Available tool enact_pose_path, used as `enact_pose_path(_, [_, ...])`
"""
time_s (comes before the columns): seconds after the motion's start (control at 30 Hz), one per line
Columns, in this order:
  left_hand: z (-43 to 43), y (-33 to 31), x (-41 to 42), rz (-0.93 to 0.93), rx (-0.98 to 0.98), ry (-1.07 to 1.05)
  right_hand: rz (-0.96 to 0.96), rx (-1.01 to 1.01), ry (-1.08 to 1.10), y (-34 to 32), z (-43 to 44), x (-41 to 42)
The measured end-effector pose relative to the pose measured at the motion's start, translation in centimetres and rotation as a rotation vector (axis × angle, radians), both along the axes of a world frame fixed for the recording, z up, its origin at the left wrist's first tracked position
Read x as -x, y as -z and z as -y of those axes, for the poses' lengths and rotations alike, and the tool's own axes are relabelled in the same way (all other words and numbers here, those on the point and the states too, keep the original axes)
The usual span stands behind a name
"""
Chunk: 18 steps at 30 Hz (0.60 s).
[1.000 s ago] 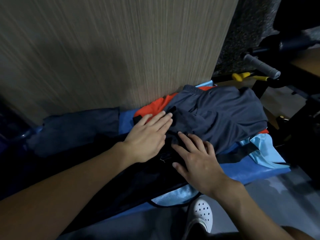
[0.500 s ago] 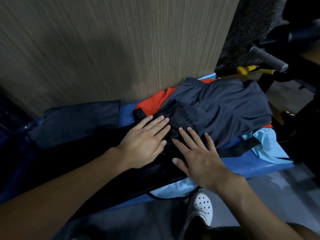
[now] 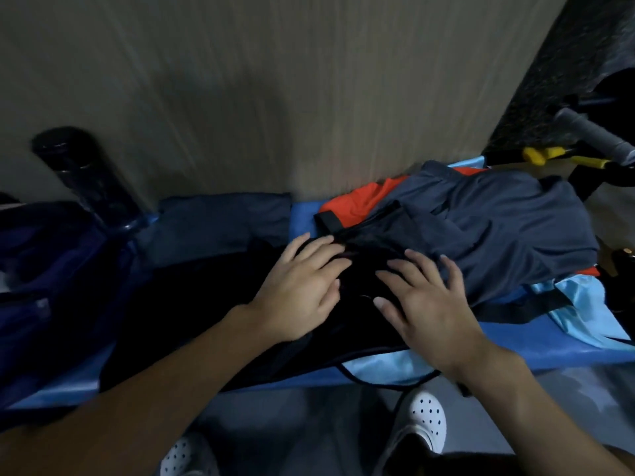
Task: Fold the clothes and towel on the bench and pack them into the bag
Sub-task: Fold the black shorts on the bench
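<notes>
Blue padded bench (image 3: 515, 348) set against a wood-grain wall panel (image 3: 275, 80), grey floor below.

The bench carries a black garment (image 3: 213, 304) at centre, with grey shorts (image 3: 498, 228) lying over an orange garment (image 3: 360, 201) to the right and light blue fabric (image 3: 591, 310) beneath them at the front edge. A folded navy cloth (image 3: 220, 221) lies by the wall. A dark blue bag (image 3: 44, 269) and a dark bottle (image 3: 86, 176) occupy the left end. The left hand (image 3: 295, 293) and right hand (image 3: 426, 304) lie flat, fingers spread wide, pressing on the black garment; the right fingertips reach the shorts. White perforated shoes (image 3: 426, 420) stand on the floor.
</notes>
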State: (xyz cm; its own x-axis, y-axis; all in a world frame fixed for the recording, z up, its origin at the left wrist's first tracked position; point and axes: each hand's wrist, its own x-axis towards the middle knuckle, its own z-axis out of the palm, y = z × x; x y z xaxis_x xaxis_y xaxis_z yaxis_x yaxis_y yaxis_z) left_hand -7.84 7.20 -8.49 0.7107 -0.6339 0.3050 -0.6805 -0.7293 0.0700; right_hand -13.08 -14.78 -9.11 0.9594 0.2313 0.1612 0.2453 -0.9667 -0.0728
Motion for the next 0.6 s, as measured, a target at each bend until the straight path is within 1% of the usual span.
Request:
enact_pose_path(0.03, [-1.5, -0.1, 1.2, -0.015, 0.087, -0.069, 0.035, -0.033, -0.022, -0.5, -0.7, 0.0])
enact_pose_path(0.1, [-5.0, -0.3, 3.6, -0.101, 0.228, -0.272, 0.072, -0.095, -0.082, -1.3, -2.6, -0.3])
enact_pose_path(0.23, [-12.4, 0.9, 8.0, -0.24, 0.487, -0.652, 0.018, -0.155, -0.254, -1.9, -8.7, -1.2])
enact_pose_path(0.37, [-17.6, 1.7, 10.9, -0.288, 0.584, -0.946, -0.083, -0.246, -0.419, -2.9, -16.5, -2.7])
enact_pose_path(0.43, [-19.2, 2.0, 12.1, -0.305, 0.644, -1.05, -0.167, -0.287, -0.472, -3.3, -20.2, -4.0])
enact_pose_path(0.5, [-20.3, 2.4, 13.1, -0.339, 0.714, -1.11, -0.231, -0.305, -0.498, -3.4, -23.7, -5.5])
enact_pose_path(0.6, [-21.0, 3.2, 14.0, -0.352, 0.784, -1.119, -0.299, -0.24, -0.53, -3.0, -27.7, -7.7])
